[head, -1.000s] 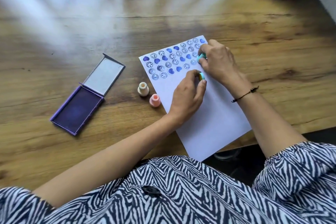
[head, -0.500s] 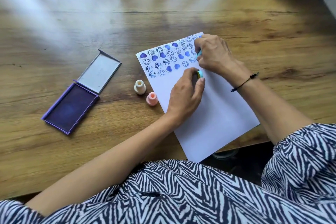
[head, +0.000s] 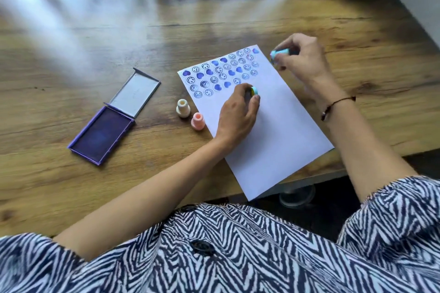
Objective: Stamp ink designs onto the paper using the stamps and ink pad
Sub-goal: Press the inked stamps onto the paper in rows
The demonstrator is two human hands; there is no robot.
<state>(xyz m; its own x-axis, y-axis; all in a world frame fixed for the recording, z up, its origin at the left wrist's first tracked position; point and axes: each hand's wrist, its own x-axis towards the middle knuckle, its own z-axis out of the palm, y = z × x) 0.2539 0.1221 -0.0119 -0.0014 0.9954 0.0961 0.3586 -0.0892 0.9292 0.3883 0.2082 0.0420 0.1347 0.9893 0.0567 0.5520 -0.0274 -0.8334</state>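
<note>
At the left of the wooden table (head: 71, 59) an ink pad (head: 101, 135) lies open, its dark purple pad facing up and its grey lid (head: 135, 94) folded back flat on the far side. To its right, two small stamps stand upright on the wood just beside the left edge of the paper: a cream stamp (head: 183, 108) and, nearer the person and close beside it, a pink stamp (head: 197, 121). The white paper (head: 281, 131) lies at an angle, its near corner overhanging the table edge. Its upper part carries rows of blue-purple prints (head: 221, 74), round smiley faces mixed with solid hearts; the lower part is blank. The left hand (head: 238, 114) rests on the paper just below the printed rows, fingers closed around a stamp with a teal and yellow top (head: 254, 90); whether its face touches the sheet cannot be told. The right hand (head: 302, 57) is at the paper's upper right edge, raised over the table, fingers pinched on a light blue stamp (head: 279, 53), which is blurred. A dark cord bracelet (head: 337, 104) sits on the right wrist. Black-and-white zigzag-patterned clothing (head: 238, 257) fills the bottom of the view.
</note>
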